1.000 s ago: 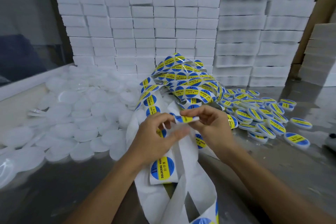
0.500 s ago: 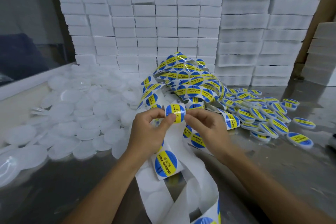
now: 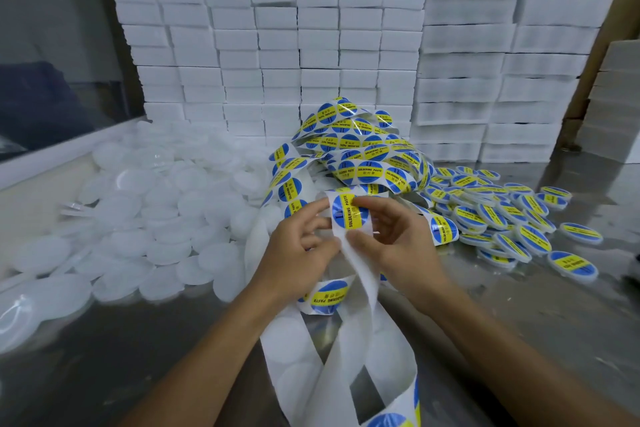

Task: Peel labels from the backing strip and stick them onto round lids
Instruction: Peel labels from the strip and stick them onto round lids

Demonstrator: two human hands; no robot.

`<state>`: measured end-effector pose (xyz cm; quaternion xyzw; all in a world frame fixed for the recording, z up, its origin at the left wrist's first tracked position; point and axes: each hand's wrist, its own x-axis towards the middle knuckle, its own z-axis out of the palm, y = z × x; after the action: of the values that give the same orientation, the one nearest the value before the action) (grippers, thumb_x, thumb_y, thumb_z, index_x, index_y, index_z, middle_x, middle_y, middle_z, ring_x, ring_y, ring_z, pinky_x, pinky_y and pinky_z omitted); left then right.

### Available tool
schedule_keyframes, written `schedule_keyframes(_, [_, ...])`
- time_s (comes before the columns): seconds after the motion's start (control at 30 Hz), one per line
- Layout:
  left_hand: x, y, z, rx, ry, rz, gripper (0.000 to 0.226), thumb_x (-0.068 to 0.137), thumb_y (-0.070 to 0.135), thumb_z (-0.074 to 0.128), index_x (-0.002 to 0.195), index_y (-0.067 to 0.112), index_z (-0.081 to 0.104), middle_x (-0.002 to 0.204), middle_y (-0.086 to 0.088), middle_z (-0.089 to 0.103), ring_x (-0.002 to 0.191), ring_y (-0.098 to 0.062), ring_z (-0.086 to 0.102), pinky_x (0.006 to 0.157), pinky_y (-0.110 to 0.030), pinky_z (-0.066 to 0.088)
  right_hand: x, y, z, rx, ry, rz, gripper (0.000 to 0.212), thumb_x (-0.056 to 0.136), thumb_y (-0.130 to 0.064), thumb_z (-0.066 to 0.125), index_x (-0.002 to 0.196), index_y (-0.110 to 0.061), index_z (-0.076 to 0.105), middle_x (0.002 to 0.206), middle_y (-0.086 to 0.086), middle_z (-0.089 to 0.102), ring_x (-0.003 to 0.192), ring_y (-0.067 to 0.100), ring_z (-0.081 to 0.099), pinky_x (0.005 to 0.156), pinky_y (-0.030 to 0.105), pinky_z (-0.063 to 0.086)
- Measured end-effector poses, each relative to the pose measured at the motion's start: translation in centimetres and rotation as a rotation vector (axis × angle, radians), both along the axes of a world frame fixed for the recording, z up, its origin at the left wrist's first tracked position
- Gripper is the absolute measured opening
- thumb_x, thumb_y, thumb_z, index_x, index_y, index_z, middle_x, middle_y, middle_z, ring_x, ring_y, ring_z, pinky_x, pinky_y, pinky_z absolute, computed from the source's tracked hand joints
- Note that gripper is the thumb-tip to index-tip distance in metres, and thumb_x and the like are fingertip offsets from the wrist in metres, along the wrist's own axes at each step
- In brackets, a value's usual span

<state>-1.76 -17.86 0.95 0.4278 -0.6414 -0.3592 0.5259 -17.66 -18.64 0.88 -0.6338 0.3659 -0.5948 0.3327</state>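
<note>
Both hands pinch the white backing strip [image 3: 360, 274] over the steel table [image 3: 519, 315]: the left hand [image 3: 298, 253] grips its edge, and the right hand [image 3: 398, 246] holds the blue-and-yellow soldering paste label [image 3: 349, 213] between fingertips. Unlabelled white lids [image 3: 149, 218] lie piled to the left, labelled lids [image 3: 502, 218] to the right.

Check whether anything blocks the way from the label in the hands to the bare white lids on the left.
Nothing visible does. The label is held up between the left hand and right hand, still on the backing strip. The bare lids lie in an open pile just to its left.
</note>
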Motion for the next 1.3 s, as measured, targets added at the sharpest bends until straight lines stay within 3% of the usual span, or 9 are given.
schedule_keyframes(0.07, [0.1,-0.1,-0.1,-0.007,-0.024,0.039,0.048,0.086,0.009,0.070,0.128,0.028,0.055,0.094,0.008,0.075,0.088,-0.008,0.071,0.081,-0.020,0.054,0.2,0.1,-0.1,0.014,0.048,-0.011,0.038,0.079,0.006,0.076,0.110,-0.014,0.071,0.094,-0.001,0.072,0.080,0.020,0.063,0.076,0.035,0.052])
schedule_keyframes(0.17, [0.2,-0.1,-0.1,-0.058,-0.042,0.095,0.039,0.084,0.008,0.072,0.115,0.029,0.060,0.083,0.010,0.076,0.084,-0.004,0.070,0.082,-0.017,0.053,0.3,0.3,-0.2,-0.041,0.086,-0.028,0.029,0.081,-0.005,0.079,0.107,-0.015,0.074,0.072,0.006,0.064,0.061,0.015,0.050,0.059,0.030,0.045])
schedule_keyframes(0.27, [0.4,-0.2,-0.1,-0.105,-0.040,0.134,0.033,0.083,0.007,0.074,0.091,0.037,0.062,0.071,0.014,0.073,0.072,-0.002,0.068,0.073,-0.012,0.051,0.2,0.3,-0.2,-0.067,0.107,-0.034,0.020,0.084,-0.012,0.076,0.101,-0.022,0.074,0.077,0.029,0.062,0.062,0.038,0.049,0.057,0.042,0.045])
schedule_keyframes(0.47, [0.4,-0.2,-0.3,-0.153,-0.166,0.138,0.044,0.084,0.004,0.067,0.098,0.045,0.060,0.061,0.013,0.063,0.063,-0.003,0.061,0.073,-0.016,0.051,0.0,-0.4,-0.4,0.031,0.025,-0.122,0.011,0.085,-0.024,0.075,0.095,-0.021,0.071,0.085,0.001,0.071,0.067,0.015,0.063,0.060,0.019,0.053])
schedule_keyframes(0.63, [0.5,-0.1,-0.7,-0.222,-0.271,0.209,0.037,0.082,0.006,0.067,0.105,0.034,0.059,0.064,0.011,0.063,0.066,-0.003,0.059,0.069,-0.003,0.041,-1.1,-0.8,0.4,0.250,-0.224,-0.177,0.028,0.072,-0.036,0.081,0.078,-0.012,0.067,0.062,-0.004,0.067,0.054,0.005,0.059,0.055,0.016,0.051])
schedule_keyframes(0.8, [0.5,0.0,-0.9,-0.231,-0.364,0.268,0.025,0.082,0.014,0.072,0.093,0.026,0.054,0.065,0.007,0.065,0.067,-0.004,0.060,0.061,-0.006,0.041,-0.8,-0.5,0.5,0.369,-0.467,0.130,0.027,0.066,-0.024,0.077,0.088,-0.009,0.072,0.073,0.002,0.072,0.065,0.011,0.069,0.062,0.020,0.056])
schedule_keyframes(0.97, [0.1,-0.3,-0.7,-0.173,-0.295,0.255,0.011,0.084,0.018,0.071,0.081,0.022,0.062,0.068,0.010,0.065,0.068,-0.003,0.061,0.062,-0.010,0.045,0.2,0.0,-0.1,0.399,-0.466,0.258,0.031,0.062,-0.004,0.073,0.093,-0.003,0.070,0.083,0.011,0.076,0.079,0.020,0.074,0.077,0.031,0.061])
schedule_keyframes(1.17, [0.4,-0.6,0.3,0.051,0.100,0.139,0.030,0.089,0.033,0.051,0.080,0.013,0.071,0.078,-0.001,0.071,0.075,-0.018,0.066,0.075,-0.035,0.049,-0.3,-0.2,0.0,0.474,-0.331,0.193,0.032,0.083,0.016,0.062,0.102,-0.006,0.074,0.105,0.013,0.075,0.104,0.037,0.069,0.094,0.057,0.050])
schedule_keyframes(1.3, [0.4,-0.6,-0.2,-0.060,-0.061,0.250,0.013,0.087,0.016,0.066,0.076,0.022,0.065,0.072,0.008,0.068,0.067,-0.013,0.064,0.063,-0.025,0.048,0.0,0.0,0.1,0.479,-0.286,0.215,0.031,0.087,0.011,0.061,0.105,-0.011,0.072,0.104,0.009,0.076,0.095,0.024,0.073,0.080,0.036,0.059])
